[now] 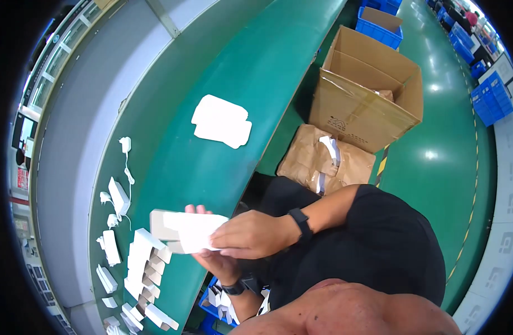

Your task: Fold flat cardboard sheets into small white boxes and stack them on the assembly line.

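Observation:
A white folding carton (197, 229) with an open, grey-lined end flap is between my two hands above the green bench. My left hand (217, 265) cups it from below, its fingertips showing past the carton's far edge. From above, my right hand (251, 234) lies over the carton, fingers together and pressed on its white face. A stack of flat white cartons (220, 123) rests on the bench further up the view. Several erected white cartons with open ends (142, 265) stand in a row left of my hands.
White plug-in chargers (124, 145) with cables lie along the bench's left side. An open brown cardboard box (368, 84) stands right of the bench, beside a brown paper-wrapped bundle (301, 156). Below the bench edge, a blue bin (206, 304) holds white pieces.

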`<state>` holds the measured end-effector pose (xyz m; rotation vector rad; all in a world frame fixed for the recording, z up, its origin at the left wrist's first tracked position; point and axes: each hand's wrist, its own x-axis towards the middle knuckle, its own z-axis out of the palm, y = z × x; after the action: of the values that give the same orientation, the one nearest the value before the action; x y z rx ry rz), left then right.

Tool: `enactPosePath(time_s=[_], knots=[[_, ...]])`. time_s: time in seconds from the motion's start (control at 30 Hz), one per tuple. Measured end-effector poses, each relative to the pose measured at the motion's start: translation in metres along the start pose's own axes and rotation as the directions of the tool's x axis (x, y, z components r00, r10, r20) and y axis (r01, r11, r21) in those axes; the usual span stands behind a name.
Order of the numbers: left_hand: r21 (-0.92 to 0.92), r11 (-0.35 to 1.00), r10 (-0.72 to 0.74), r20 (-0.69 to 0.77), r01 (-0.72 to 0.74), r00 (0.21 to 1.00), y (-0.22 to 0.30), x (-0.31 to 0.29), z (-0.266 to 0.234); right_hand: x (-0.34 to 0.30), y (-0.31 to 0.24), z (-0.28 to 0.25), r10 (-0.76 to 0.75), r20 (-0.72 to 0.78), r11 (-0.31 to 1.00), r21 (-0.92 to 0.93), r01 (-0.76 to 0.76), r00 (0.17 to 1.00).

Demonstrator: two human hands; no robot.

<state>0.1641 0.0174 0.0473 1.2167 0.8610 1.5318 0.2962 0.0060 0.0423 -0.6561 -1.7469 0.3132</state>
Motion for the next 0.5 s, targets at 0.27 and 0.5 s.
enactPosePath(time_s=[0.27, 0.5], knots=[[-0.107, 0.825, -0.5, 0.32, 0.555, 0.805, -0.007, -0.054, -0.087, 0.042, 0.03, -0.035, 0.326, 0.487, 0.92, 0.033, -0.391, 0.81], [-0.156, 0.964, -0.214, 0.016, 0.214, 0.977, 0.014, -0.078, -0.086, 0.02, -0.005, 0.014, 0.364, 0.64, 0.74, 0.242, -0.628, 0.676]])
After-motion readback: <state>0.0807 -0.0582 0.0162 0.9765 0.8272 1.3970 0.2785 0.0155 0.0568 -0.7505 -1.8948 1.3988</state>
